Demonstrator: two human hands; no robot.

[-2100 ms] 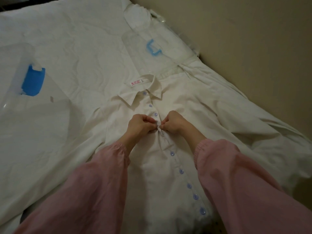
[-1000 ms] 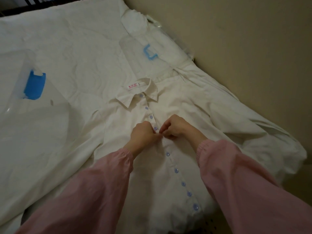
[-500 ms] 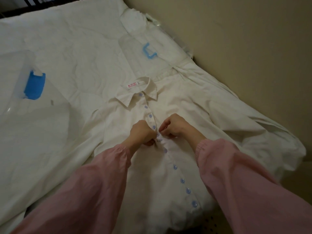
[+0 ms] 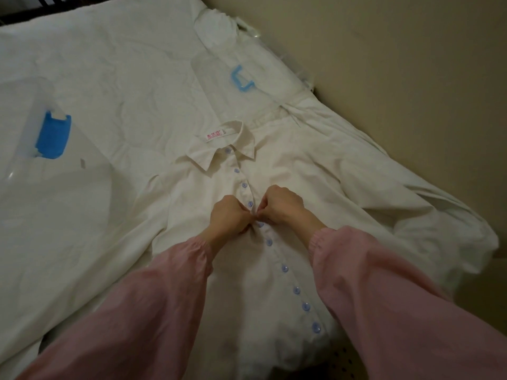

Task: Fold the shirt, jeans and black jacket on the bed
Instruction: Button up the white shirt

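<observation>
Head view: white shirt (image 4: 285, 171) lies face up on the bed (image 4: 115, 78), collar far from the person.
Left hand (image 4: 230, 218): curled, pinching the shirt front at a middle button.
Right hand (image 4: 282, 204): curled, pinching the same spot from the opposite side.
Key relation: button row (image 4: 284, 268) runs from collar toward the person, passing between both hands, equally near each.

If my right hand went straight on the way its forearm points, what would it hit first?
Likely the shirt along its button placket, just past the right hand, then the collar; depth is unclear.
</observation>
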